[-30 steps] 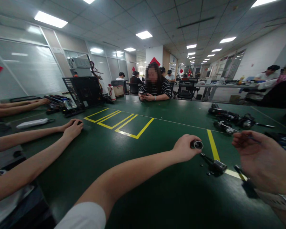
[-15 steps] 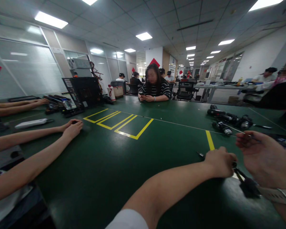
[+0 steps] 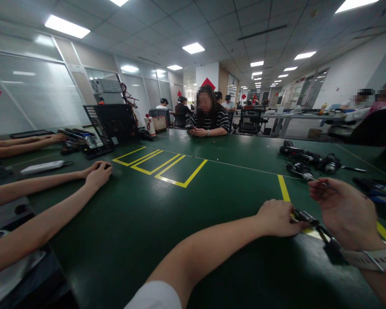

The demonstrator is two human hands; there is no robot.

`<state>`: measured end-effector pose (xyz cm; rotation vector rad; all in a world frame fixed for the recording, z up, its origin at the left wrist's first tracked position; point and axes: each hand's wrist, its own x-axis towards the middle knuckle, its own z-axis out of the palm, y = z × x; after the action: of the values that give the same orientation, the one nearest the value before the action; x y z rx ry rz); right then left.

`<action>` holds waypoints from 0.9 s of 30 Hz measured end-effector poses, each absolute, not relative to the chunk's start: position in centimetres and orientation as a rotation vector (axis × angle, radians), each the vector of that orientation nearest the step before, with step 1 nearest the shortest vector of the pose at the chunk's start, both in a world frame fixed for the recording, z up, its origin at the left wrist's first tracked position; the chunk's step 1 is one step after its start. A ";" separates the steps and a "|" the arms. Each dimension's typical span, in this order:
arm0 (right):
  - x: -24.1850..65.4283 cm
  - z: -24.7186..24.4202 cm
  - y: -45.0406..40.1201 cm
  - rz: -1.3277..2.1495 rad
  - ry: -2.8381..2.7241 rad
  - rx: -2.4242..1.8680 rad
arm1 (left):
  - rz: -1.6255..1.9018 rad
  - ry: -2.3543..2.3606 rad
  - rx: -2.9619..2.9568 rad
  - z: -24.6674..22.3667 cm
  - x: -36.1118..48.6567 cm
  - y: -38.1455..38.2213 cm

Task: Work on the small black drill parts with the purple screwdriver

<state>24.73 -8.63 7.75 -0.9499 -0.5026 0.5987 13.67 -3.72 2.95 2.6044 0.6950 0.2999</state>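
Left hand point(image 3: 278, 217) and right hand point(image 3: 345, 210) both shifted left vs half a second ago. Left has fingers closed on a metal part point(image 3: 308, 218), sticking out on its right. Right pinches a thin rod point(image 3: 322, 183). Black-and-silver hardware point(image 3: 329, 165) lies beyond right hand; yellow tape point(image 3: 283, 188) just beyond left.

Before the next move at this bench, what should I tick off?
1. Left hand on the metal part: ok.
2. Grip firmness there: cannot tell, contact partly hidden.
3. Thin tool in the fingers of the right hand: ok.
4. Tool's working end identifiable: cannot tell.
5. Co-worker's hands apart from the person's own: ok.
6. Wrist strap free of the dark part beside it: cannot tell, they overlap in view.
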 end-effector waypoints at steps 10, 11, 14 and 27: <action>22.6 5.5 -8.6 0.724 -0.534 -1.034 | 0.135 0.330 2.845 2.5 7.3 -6.5; 22.2 5.1 -8.6 0.740 -0.550 -1.050 | 0.119 0.320 2.861 2.6 6.3 -6.8; 20.7 4.0 -9.0 0.799 -0.623 -1.104 | 0.062 0.272 2.835 3.0 3.1 -7.5; 16.2 1.7 -10.8 1.105 -0.943 -1.221 | 0.240 0.190 2.826 3.1 -2.1 -8.7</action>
<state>16.22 -10.80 1.69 -1.2213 -0.9429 1.1051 -2.08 -8.74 3.09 2.8257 0.1902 0.2404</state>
